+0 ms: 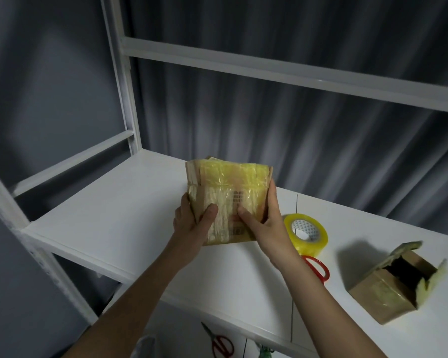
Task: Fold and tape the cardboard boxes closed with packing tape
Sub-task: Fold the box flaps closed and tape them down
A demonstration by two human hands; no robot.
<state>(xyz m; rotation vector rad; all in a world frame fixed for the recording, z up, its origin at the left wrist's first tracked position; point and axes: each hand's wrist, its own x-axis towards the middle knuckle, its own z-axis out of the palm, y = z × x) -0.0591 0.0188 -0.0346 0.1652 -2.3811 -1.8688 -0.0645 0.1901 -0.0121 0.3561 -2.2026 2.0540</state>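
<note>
A small cardboard box [228, 187], wrapped in yellowish packing tape, is held just above the white shelf [119, 210]. My left hand [194, 223] grips its left side with the thumb on the front face. Gripping the right side is my right hand [264, 220], its thumb also pressed on the front. A roll of yellow packing tape [307, 235] lies on the shelf just right of my right hand. Further right, a second cardboard box [388, 285] sits with its flaps open.
Red-handled scissors [318, 267] lie partly under my right forearm. Another pair of red scissors [221, 344] rests on a lower level. White shelf posts [126, 81] rise at the left and a rail [282, 71] crosses above. A grey curtain hangs behind.
</note>
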